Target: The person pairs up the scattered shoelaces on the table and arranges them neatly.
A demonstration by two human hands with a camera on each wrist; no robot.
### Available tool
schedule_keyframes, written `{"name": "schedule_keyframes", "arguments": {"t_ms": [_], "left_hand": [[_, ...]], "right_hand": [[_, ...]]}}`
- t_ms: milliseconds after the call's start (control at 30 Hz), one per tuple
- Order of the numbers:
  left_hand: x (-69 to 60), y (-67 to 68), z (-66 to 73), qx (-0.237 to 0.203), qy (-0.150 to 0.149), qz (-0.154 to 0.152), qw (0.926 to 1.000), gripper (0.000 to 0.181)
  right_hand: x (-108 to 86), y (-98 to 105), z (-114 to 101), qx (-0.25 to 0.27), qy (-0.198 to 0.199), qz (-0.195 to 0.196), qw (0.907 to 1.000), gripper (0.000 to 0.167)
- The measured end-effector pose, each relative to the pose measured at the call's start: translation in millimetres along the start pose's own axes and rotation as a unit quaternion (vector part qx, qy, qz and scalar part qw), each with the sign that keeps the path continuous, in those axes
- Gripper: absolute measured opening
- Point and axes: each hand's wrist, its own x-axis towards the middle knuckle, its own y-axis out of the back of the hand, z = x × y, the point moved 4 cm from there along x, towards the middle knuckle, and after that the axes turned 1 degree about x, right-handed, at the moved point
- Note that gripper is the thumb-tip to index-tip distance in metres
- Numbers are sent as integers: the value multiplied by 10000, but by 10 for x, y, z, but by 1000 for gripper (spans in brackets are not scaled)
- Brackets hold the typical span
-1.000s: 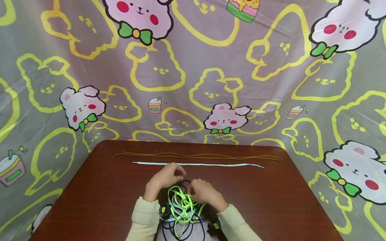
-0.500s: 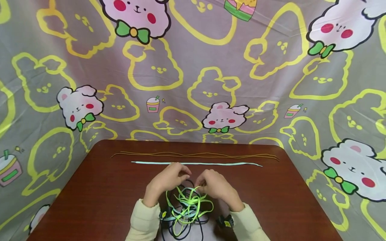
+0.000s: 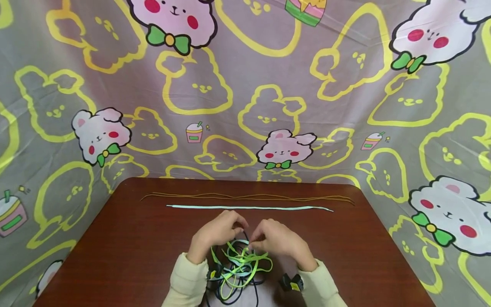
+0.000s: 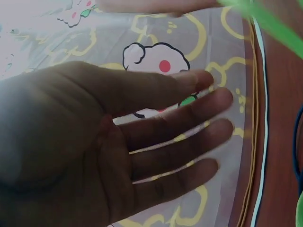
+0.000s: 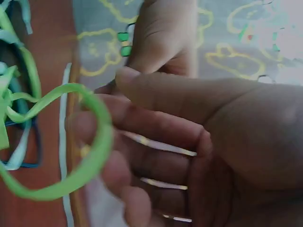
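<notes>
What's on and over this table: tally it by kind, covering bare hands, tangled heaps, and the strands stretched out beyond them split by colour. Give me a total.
Hands, the left hand and the right hand: 2
Tangled heap, its separate cords not countable: 1
Brown strands: 2
Pale blue lace: 1
Total: 6

Right hand (image 3: 281, 238) shifted rightward, yellow-green lace (image 5: 105, 135) loops rearranged

Wrist views show shadowed fingers (image 4: 175, 150) against a glaring backdrop (image 4: 35, 52).
</notes>
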Motion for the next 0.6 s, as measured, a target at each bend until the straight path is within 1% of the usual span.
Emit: {"name": "schedule_keyframes", "arguments": {"t_ms": [67, 100, 167, 233, 333, 467, 600], "left_hand": [[-3, -4, -21, 90, 82, 25, 9999, 18], [-6, -4, -28, 118, 127, 36, 9998, 18], [-11, -6, -44, 124, 226, 43, 9997, 19], [-13, -10, -58, 76, 327, 33, 9994, 19], [-2, -42, -97, 23, 452, 1, 9990, 19], [40, -139, -179, 92, 555, -91, 9984, 15], [93, -266, -258, 181, 724, -242, 9969, 12]], "right_hand": [[53, -74, 90, 194, -139, -258, 9994, 28], [85, -116, 149, 255, -259, -322, 9988, 30], [144, -196, 270, 379, -572, -312, 9972, 29], [196, -265, 379, 361, -869, -150, 9954, 25], [245, -343, 487, 128, -1149, 134, 9932, 24], [276, -402, 546, -230, -1379, 514, 9889, 31], [293, -430, 571, -593, -1671, 809, 9808, 42]]}}
